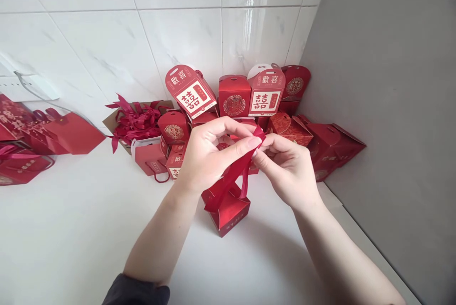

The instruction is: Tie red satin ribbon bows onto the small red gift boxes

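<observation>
A dark red ribbon [233, 172] is pinched between the thumb and fingers of my left hand [213, 150]. My right hand [290, 167] grips the same ribbon close beside it, thumb and fingertips pressed together. Both hands are raised over the white table, their fingertips nearly meeting. From there the ribbon hangs down, one broad strip to the lower left and a narrower tail [244, 184]. Below the hands a small red gift box [231, 212] stands on the table, its top partly covered by the ribbon. Whether the ribbon is fastened to the box I cannot tell.
Behind my hands, several red gift boxes [234, 98] are stacked against the tiled wall [178, 34]. An open box of loose ribbons [137, 122] sits left of them. More red boxes [71, 134] lie at the far left. A grey panel [388, 105] borders the table's right side.
</observation>
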